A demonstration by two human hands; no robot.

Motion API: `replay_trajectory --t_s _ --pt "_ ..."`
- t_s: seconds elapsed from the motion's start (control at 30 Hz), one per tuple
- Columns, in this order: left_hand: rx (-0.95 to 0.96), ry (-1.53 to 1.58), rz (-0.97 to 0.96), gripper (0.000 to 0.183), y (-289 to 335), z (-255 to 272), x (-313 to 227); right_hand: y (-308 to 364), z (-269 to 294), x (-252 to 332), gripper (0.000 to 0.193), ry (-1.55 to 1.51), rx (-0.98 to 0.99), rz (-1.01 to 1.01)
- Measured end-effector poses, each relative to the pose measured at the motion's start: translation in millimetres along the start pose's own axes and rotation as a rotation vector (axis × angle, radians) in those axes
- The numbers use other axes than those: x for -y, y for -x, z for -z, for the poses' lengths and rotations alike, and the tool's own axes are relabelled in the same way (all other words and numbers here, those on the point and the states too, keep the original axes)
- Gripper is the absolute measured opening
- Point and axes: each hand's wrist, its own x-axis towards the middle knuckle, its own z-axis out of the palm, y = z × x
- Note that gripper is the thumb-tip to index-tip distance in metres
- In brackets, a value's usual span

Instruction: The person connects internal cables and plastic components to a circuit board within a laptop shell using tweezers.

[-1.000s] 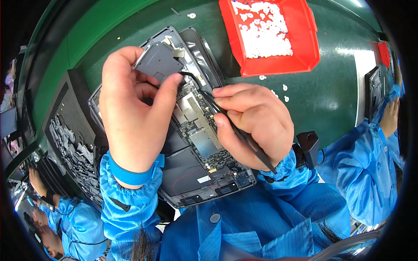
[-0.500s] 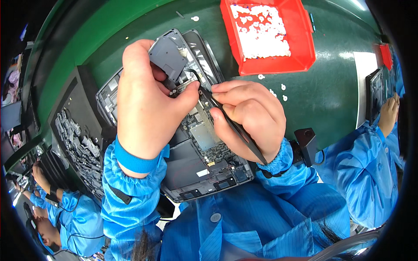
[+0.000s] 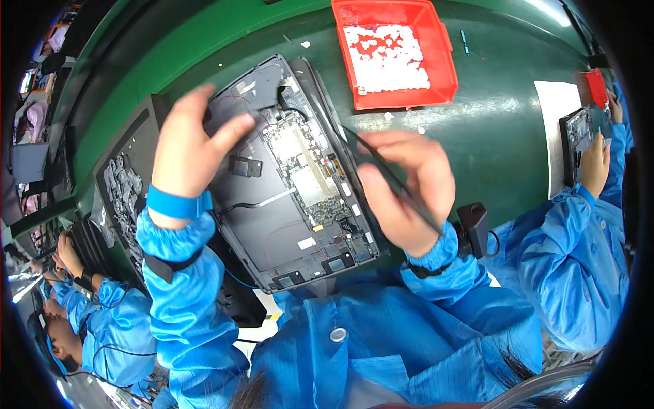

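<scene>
An opened flat device casing point(image 3: 238, 232), dark grey, lies tilted in front of me with its circuit board point(image 3: 313, 187) exposed. Over its left edge, my left hand point(image 3: 187, 150) is open, thumb and fingers apart, holding nothing. My right hand point(image 3: 412, 191), a little blurred, grips black tweezers point(image 3: 392, 174) beside the casing's right edge; their tip points up and left, off the board. A dark grey plate point(image 3: 264, 90) lies at the top of the casing. On the casing's left part sits a small black module point(image 3: 245, 167), near a pale flat cable point(image 3: 272, 198).
At the far side stands a red bin point(image 3: 441, 75) of small white pieces, several more lying on the green table point(image 3: 484, 150). A black tray point(image 3: 112, 153) of dark parts is on the left. Co-workers sit at both sides; one co-worker's hand point(image 3: 597, 167) is at another device point(image 3: 578, 140).
My left hand has let go of the dark grey plate and moved left, fingers spreading. My right hand has drawn the tweezers away from the board. The small black module has come into view.
</scene>
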Motion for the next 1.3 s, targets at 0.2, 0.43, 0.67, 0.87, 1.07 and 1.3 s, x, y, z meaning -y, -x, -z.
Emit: replay_trajectory --t_s 0.2,0.43,0.67,0.87,1.07,1.3 --pt "-0.069 -0.026 -0.136 0.036 -7 -6 21 36 33 35 0.03 0.209 0.713 0.186" --pt "-0.073 -0.154 -0.15 0.022 -17 -2 11 62 31 26 0.027 0.313 0.718 0.3" --pt "0.289 0.067 -0.088 0.038 -39 34 9 47 40 27 0.034 0.053 0.709 0.279" --pt "0.116 0.433 0.286 0.049 -79 86 144 23 32 10 0.051 0.022 0.138 0.325" --pt "-0.229 -0.067 0.82 0.062 -127 112 411 15 28 -22 0.04 0.06 -0.019 0.236" --pt "-0.201 -0.397 0.822 0.051 -176 54 347 14 31 -26 0.034 0.259 0.095 0.136"
